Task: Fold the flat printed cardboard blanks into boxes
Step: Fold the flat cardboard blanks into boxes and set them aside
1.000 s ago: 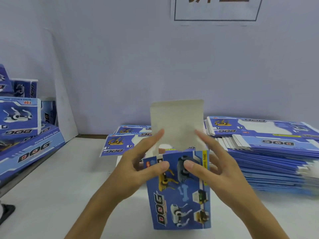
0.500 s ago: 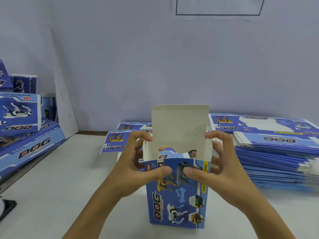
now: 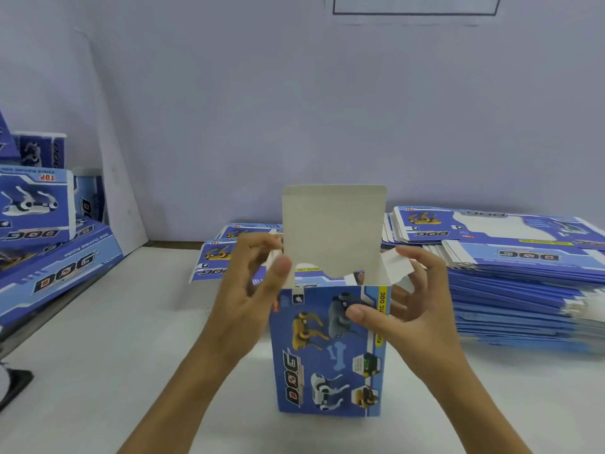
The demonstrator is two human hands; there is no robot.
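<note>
A blue printed box [image 3: 330, 365] with toy-dog pictures stands upright on the white table, its top open. Its grey-white lid flap [image 3: 332, 227] sticks straight up at the back. My left hand [image 3: 252, 290] is at the box's upper left corner, fingers on the small left side flap, thumb near the front edge. My right hand [image 3: 406, 303] grips the upper right corner, thumb on the front face, fingers on the white right side flap [image 3: 394, 265], which splays outward.
A thick stack of flat blue blanks [image 3: 510, 276] lies to the right. More flat blanks [image 3: 226, 253] lie behind the box. Folded boxes [image 3: 36, 208] are piled at the left on a large blue carton. A wall rises close behind the table.
The box has settled a little lower and straighter on the table. Both hands have shifted from the lid's sides to the small side flaps, which now stick outward.
</note>
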